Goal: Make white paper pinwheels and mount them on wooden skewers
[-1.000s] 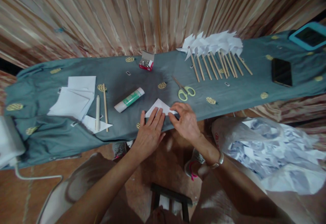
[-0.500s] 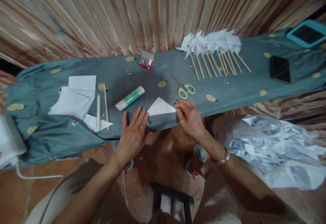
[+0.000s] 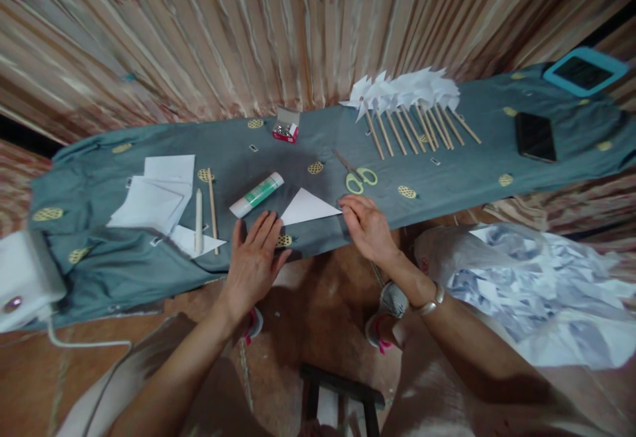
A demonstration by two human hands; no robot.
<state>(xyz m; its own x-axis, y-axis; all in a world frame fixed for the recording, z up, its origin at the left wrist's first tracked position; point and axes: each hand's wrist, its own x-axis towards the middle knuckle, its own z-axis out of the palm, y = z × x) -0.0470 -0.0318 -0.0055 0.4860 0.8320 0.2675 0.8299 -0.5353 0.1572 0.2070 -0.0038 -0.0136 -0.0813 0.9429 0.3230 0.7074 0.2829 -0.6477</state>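
Observation:
A white sheet of paper (image 3: 309, 208) folded into a triangle lies near the front edge of the cloth-covered table. My left hand (image 3: 254, 258) rests flat with fingers stretched out, its fingertips at the paper's left corner. At the right corner, my right hand (image 3: 366, 226) has thumb and fingers closed on the paper's tip. Just beyond the left fingers lies a glue stick (image 3: 256, 194) with a green label. Scissors (image 3: 358, 177) with pale green handles lie slightly open beyond the right hand.
Left are square paper sheets (image 3: 149, 202), a white stick-like tool (image 3: 199, 222) and a wooden stick (image 3: 212, 212). A red box (image 3: 285, 129) of small metal pieces stands behind. Several paper pinwheels (image 3: 407, 93) on sticks lie back right, near a phone (image 3: 535, 137). A bag of paper pieces (image 3: 536, 285) stands right.
The folded paper has shifted slightly left between my hands. My right fingers have drawn together at its corner. The whole view has shifted a little.

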